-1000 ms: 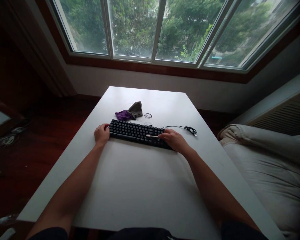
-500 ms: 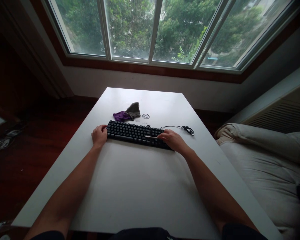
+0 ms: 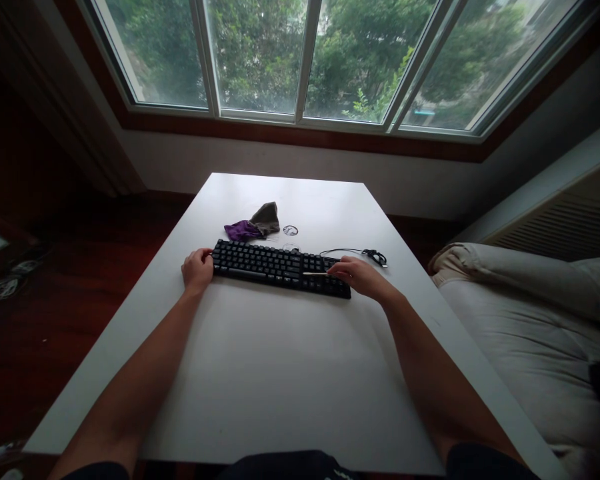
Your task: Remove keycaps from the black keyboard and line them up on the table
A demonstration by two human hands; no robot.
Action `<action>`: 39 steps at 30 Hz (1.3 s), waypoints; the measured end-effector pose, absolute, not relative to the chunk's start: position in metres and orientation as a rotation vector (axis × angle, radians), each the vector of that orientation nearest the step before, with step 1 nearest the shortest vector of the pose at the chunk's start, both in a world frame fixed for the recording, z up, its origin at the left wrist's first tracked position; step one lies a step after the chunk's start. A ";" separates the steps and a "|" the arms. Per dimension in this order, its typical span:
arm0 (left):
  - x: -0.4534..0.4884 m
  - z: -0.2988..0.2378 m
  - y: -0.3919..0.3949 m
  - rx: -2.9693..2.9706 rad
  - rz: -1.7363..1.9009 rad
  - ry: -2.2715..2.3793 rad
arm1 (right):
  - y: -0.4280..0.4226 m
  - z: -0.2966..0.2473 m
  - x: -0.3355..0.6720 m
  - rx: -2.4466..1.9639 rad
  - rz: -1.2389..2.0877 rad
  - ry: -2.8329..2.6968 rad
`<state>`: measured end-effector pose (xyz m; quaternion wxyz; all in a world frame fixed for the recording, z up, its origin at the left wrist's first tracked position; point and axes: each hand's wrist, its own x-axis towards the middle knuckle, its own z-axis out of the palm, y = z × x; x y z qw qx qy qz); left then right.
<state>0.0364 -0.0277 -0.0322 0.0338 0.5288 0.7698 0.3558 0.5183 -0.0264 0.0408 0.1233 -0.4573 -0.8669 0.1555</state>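
A black keyboard (image 3: 260, 265) lies slightly slanted across the white table. Its left end is gripped by my left hand (image 3: 198, 269), whose fingers curl against the edge. Over the right part of the keys, my right hand (image 3: 359, 276) pinches a thin white stick (image 3: 316, 274) that looks like a cotton swab. The stick points left, low over the keys; whether its tip touches them I cannot tell. Behind the keyboard lies a crumpled purple and grey cloth (image 3: 254, 224). Close to it is a small round clear item with a dark rim (image 3: 291, 231).
A bundled black cable (image 3: 375, 257) with a plug rests behind the keyboard's right end. The white table (image 3: 280, 373) reaches toward a window (image 3: 260, 60). On the right stands a light-coloured sofa (image 3: 520, 320); dark red flooring (image 3: 70, 313) shows on the left.
My right hand has moved a little to the right along the keyboard with the white stick. My left hand keeps its hold on the left end.
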 end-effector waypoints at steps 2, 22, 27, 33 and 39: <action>0.037 -0.031 -0.028 1.622 1.098 2.369 | -0.026 0.040 0.515 -1.327 0.409 -2.537; 0.038 -0.031 -0.029 1.631 1.059 2.372 | -0.021 0.049 0.559 -1.498 0.558 -2.576; 0.039 -0.030 -0.030 1.618 1.066 2.376 | -0.020 0.054 0.582 -1.582 0.593 -2.581; 0.041 -0.027 -0.030 1.608 1.071 2.374 | -0.019 0.050 0.574 -1.593 0.564 -2.568; 0.039 -0.029 -0.030 1.619 1.065 2.365 | -0.016 0.046 0.592 -1.672 0.747 -2.502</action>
